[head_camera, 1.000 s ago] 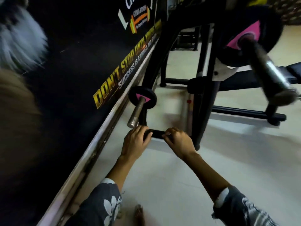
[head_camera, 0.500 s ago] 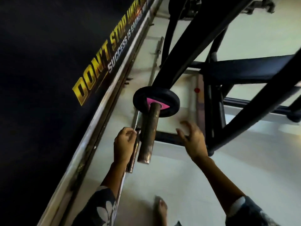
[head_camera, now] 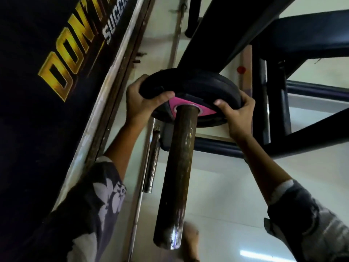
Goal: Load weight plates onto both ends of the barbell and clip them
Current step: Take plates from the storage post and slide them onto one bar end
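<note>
Left hand: the left hand (head_camera: 140,103) gripped the left rim of the weight plate (head_camera: 190,91), thumb on its near face
Right hand: the right hand (head_camera: 237,114) clasped the plate's right rim
Plate: black with a pink hub label, threaded on the barbell sleeve (head_camera: 179,176), well up from the sleeve's free end
Frame: a black rack frame (head_camera: 224,35) crossed just behind the plate

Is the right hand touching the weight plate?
Touching. In the head view the right hand wraps its fingers over the weight plate's rim, thumb on its face.
</note>
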`<state>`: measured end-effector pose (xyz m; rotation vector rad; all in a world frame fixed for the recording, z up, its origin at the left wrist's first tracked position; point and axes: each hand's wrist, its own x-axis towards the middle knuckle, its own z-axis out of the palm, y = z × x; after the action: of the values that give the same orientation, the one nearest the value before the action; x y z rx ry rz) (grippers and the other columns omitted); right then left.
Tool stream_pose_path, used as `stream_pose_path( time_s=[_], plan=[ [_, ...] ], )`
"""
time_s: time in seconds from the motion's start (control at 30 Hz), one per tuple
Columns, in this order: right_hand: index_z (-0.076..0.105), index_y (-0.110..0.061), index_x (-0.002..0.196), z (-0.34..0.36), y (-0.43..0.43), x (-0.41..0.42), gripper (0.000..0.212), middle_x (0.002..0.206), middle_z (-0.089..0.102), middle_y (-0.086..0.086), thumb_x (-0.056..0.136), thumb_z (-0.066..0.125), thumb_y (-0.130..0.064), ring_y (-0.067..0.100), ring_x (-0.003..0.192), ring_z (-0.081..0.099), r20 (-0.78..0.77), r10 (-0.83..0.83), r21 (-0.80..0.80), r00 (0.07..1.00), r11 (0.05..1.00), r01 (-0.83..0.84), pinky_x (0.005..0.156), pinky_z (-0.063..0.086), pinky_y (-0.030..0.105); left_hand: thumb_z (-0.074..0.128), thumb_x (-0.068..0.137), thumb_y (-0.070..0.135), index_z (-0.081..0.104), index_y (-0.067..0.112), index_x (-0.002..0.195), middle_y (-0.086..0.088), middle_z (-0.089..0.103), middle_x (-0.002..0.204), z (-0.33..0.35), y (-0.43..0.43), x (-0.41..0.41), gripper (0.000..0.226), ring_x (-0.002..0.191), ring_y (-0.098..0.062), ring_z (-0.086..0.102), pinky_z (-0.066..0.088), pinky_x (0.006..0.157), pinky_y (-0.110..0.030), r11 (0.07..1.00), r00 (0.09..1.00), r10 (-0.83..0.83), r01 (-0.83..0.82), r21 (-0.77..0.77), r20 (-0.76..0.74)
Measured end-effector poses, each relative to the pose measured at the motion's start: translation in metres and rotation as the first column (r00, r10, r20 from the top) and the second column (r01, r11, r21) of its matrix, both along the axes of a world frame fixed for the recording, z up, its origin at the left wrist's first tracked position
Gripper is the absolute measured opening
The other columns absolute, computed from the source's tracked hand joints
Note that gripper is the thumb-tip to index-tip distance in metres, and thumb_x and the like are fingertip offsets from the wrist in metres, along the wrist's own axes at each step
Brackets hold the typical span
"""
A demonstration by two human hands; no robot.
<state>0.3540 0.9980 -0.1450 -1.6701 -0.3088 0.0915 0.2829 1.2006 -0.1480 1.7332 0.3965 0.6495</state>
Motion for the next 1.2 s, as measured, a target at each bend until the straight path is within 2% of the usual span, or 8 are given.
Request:
stream_pose_path(
  time_s=[0.17,0.27,0.4,0.47,0.6,0.7,1.07,1.2],
  plan=[
    [0.057,-0.031,0.076,0.004,0.002,-0.01,0.026,0.065,0.067,-0.017,0.058,0.075,-0.03,-0.012,0.07,0.062,-0.007,-0.109,0.068,0.994,0.992,0.109,0.063,0.047,0.008,0.077,0.058,0.04,0.063,0.028,0.084,0.026,0.069,0.075,-0.009,-0.011,-0.011,0.032,0.079,0.001,0.065,0.051,0.071,-0.019,0.998,0.99,0.058,-0.059,0.001,0.125],
    [0.051,-0.032,0.072,0.002,-0.008,-0.044,0.035,0.068,0.055,-0.016,0.053,0.078,-0.023,-0.021,0.067,0.056,-0.004,-0.117,0.049,0.993,0.992,0.117,0.062,0.043,0.0,0.079,0.057,0.052,0.062,0.026,0.081,0.028,0.067,0.072,-0.018,-0.028,-0.049,0.039,0.073,0.006,0.062,0.049,0.066,-0.015,0.992,0.976,0.128,-0.127,-0.02,0.177],
    [0.06,0.004,0.076,-0.012,-0.034,-0.118,0.053,0.071,0.05,-0.009,0.047,0.072,-0.039,-0.02,0.062,0.052,-0.084,-0.149,0.065,0.985,0.986,0.155,0.06,0.041,0.001,0.073,0.055,0.069,0.064,0.026,0.066,0.031,0.061,0.063,-0.022,-0.053,-0.12,0.045,0.062,0.01,0.055,0.045,0.057,-0.015,0.983,0.978,0.184,-0.18,-0.046,0.1],
    [0.061,0.0,0.085,-0.017,-0.049,-0.163,0.063,0.075,0.052,-0.007,0.04,0.074,-0.042,-0.022,0.064,0.051,-0.138,-0.184,0.053,0.973,0.98,0.193,0.065,0.042,0.002,0.072,0.053,0.072,0.06,0.015,0.071,0.03,0.059,0.06,-0.022,-0.067,-0.165,0.061,0.059,0.009,0.052,0.044,0.055,-0.019,0.978,0.976,0.21,-0.21,-0.006,0.049],
    [0.062,-0.009,0.073,-0.008,-0.077,-0.248,0.043,0.068,0.056,-0.01,0.044,0.076,-0.038,-0.014,0.06,0.054,-0.217,-0.153,0.033,0.964,0.986,0.164,0.06,0.045,0.009,0.073,0.052,0.071,0.059,0.012,0.067,0.026,0.058,0.055,-0.008,-0.094,-0.243,0.063,0.056,0.005,0.05,0.043,0.052,-0.022,0.983,0.982,0.181,-0.182,-0.005,-0.059],
    [0.062,-0.025,0.069,0.014,-0.107,-0.3,0.028,0.062,0.064,-0.017,0.049,0.073,-0.042,-0.008,0.06,0.057,-0.244,-0.162,0.047,0.956,0.983,0.179,0.059,0.048,0.014,0.071,0.053,0.071,0.061,0.011,0.065,0.028,0.059,0.056,0.018,-0.123,-0.293,0.062,0.055,0.006,0.053,0.041,0.051,-0.013,0.985,0.984,0.17,-0.169,0.031,-0.06],
    [0.068,-0.023,0.071,0.194,-0.268,-0.38,0.032,0.056,0.067,-0.02,0.05,0.074,-0.047,-0.001,0.061,0.061,-0.118,-0.251,0.096,0.961,0.96,0.263,0.059,0.048,0.019,0.07,0.05,0.074,0.065,0.018,0.072,0.006,0.063,0.065,0.201,-0.282,-0.366,0.061,0.059,0.005,0.058,0.045,0.053,-0.017,0.994,0.995,0.086,-0.089,0.059,0.043],
    [0.071,-0.014,0.077,0.242,-0.348,-0.373,0.045,0.055,0.067,-0.018,0.048,0.074,-0.049,0.0,0.06,0.061,-0.058,-0.313,0.139,0.948,0.938,0.319,0.057,0.048,0.019,0.07,0.047,0.076,0.066,0.018,0.07,0.02,0.063,0.057,0.248,-0.356,-0.348,0.063,0.058,0.0,0.059,0.047,0.054,-0.022,0.995,0.992,0.054,-0.063,0.074,0.117]
  ],
)
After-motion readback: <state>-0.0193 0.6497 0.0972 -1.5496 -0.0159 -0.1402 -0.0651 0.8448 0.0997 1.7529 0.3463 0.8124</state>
